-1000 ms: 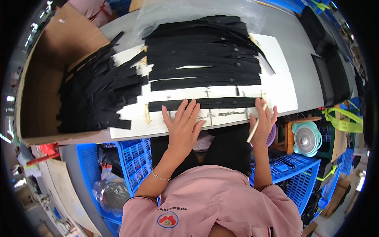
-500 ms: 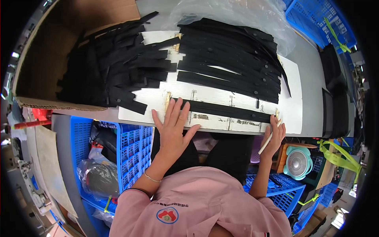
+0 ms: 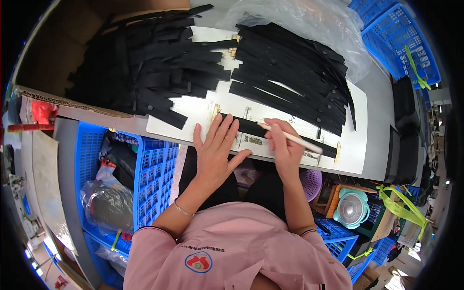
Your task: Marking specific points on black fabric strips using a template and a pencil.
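Fingers (image 3: 278, 133) pinch white stick (image 3: 290, 138).

A strip (image 3: 270, 133) lies on the board (image 3: 350, 145), strip piles behind it, crate (image 3: 154, 164) left below.

Black strap (image 3: 251, 128) lies on a white board (image 3: 355, 145), w/ a slim white stick (image 3: 290, 137) over it. Black strips (image 3: 295, 72) heaped at centre top, more black strips (image 3: 145, 72) upper left over a brown cardboard box (image 3: 48, 63). Desk (image 3: 382, 101) is grey. Clear plastic bag (image 3: 309, 19) at top. Blue crates (image 3: 154, 169) lower left, another blue crate (image 3: 396, 43) upper right. Pink shirt (image 3: 241, 251) w/ red-and-green round badge, bottom centre. Pale teal fan (image 3: 352, 209) and lilac basket (image 3: 311, 183) lower right; yellow-green strap (image 3: 398, 210) beside them.
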`<state>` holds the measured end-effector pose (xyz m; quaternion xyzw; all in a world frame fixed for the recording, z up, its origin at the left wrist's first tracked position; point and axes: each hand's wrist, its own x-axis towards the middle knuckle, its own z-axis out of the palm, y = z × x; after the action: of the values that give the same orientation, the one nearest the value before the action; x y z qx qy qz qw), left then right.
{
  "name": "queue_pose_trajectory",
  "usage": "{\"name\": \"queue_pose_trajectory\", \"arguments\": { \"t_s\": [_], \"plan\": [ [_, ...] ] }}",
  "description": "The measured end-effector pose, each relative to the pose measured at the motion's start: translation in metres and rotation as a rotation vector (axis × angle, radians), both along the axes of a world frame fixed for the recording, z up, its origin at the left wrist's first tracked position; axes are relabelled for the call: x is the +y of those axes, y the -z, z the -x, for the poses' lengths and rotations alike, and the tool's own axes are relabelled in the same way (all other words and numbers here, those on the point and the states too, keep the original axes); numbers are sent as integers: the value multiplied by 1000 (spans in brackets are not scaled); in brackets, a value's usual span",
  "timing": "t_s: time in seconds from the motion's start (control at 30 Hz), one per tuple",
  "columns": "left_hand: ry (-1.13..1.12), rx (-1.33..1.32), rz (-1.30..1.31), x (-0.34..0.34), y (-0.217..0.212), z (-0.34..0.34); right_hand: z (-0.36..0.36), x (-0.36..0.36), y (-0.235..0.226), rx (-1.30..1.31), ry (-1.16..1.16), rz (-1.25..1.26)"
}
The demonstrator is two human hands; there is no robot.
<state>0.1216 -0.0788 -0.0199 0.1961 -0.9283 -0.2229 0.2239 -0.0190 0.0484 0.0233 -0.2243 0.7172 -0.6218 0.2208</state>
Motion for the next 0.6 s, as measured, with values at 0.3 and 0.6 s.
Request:
{"name": "queue_pose_trajectory", "arguments": {
  "t_s": [0.3,0.6],
  "plan": [
    [5,21,13,-1,3,-1,-5,-28,22,99,-24,-22],
    [6,17,24,-1,3,0,-7,-30,24,211,-2,-48]
  ]
}}
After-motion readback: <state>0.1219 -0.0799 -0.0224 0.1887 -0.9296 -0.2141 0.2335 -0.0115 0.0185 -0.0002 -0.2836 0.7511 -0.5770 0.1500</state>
